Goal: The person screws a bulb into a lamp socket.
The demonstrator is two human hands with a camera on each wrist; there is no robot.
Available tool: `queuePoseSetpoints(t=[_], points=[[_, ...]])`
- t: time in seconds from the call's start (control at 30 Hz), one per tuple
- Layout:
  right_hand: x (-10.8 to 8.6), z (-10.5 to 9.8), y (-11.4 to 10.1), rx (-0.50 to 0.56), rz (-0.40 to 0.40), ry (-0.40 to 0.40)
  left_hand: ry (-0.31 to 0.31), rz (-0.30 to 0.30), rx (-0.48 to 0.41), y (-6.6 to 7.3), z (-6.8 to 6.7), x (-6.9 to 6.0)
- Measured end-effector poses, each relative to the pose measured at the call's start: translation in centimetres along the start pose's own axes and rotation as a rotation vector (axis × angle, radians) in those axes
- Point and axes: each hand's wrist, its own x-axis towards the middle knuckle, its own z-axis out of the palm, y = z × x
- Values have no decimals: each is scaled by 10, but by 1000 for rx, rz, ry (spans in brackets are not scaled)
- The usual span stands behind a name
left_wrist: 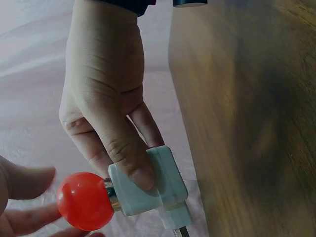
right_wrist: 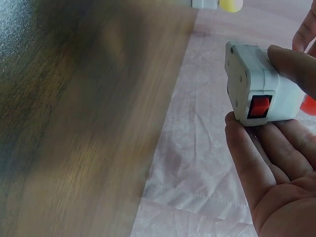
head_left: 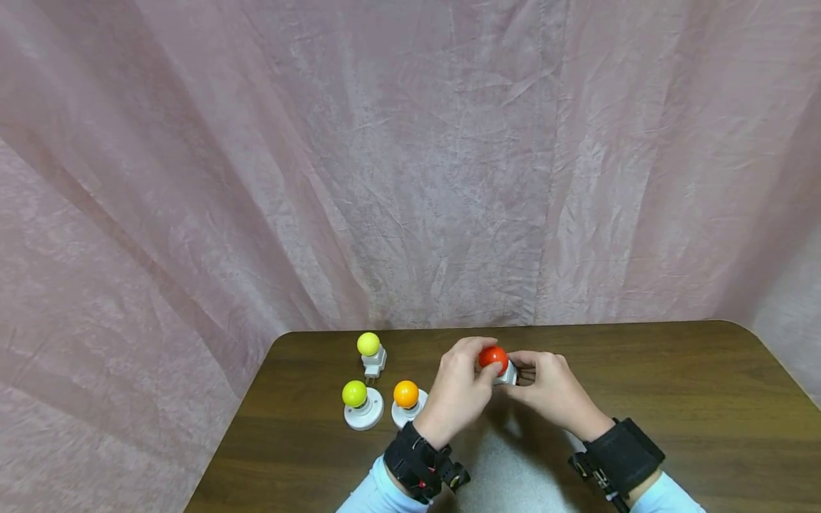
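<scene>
My right hand [head_left: 554, 388] grips a white plug-in lamp socket [left_wrist: 140, 187] between thumb and fingers. A red switch [right_wrist: 259, 105] is on one face of the socket, and metal prongs [left_wrist: 183, 231] stick out of its plug end. The round red light bulb [head_left: 493, 359] sits at the socket's mouth, its metal base [left_wrist: 111, 190] partly showing. My left hand [head_left: 460, 385] curves its fingers around the red bulb. In the left wrist view, its thumb [left_wrist: 34, 181] is blurred and a little apart from the bulb, with other fingers behind and below.
Left on the wooden table [head_left: 673, 399] stand a yellow bulb [head_left: 368, 344] in a plug-in socket, a yellow-green bulb [head_left: 355, 393] on a round white base [head_left: 363, 416], and an orange bulb [head_left: 405, 394] on another. A pinkish curtain [head_left: 417, 178] hangs behind.
</scene>
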Motion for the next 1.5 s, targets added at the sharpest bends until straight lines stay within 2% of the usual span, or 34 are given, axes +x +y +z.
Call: queuePoseSetpoints(t=[0.13, 0.23, 0.33, 0.6, 0.7, 0.87, 0.93, 1.07, 1.27, 1.37, 1.5], points=[[0, 0, -1, 12, 26, -5, 102, -50, 47, 0, 0, 0], [0, 1, -1, 14, 33, -7, 135, -91, 57, -1, 0, 1], [0, 2, -2, 14, 30, -5, 117, -94, 40, -2, 0, 1], [-1, 1, -2, -6, 18, -4, -18, -14, 17, 0, -1, -2], [-1, 1, -2, -14, 11, 0, 1, -24, 10, 1, -1, -1], [0, 0, -4, -6, 12, -2, 116, -81, 45, 1, 0, 1], [0, 0, -5, 0, 19, -6, 140, -94, 54, 0, 0, 1], [0, 0, -6, 8, 20, -8, 129, -91, 43, 0, 0, 1], [1, 0, -5, 0, 8, -1, 64, -36, 31, 0, 0, 1], [1, 0, -4, -2, 7, 2, 42, -29, 12, 0, 0, 0], [0, 0, -4, 4, 13, 1, 79, -41, -2, 0, 0, 0]])
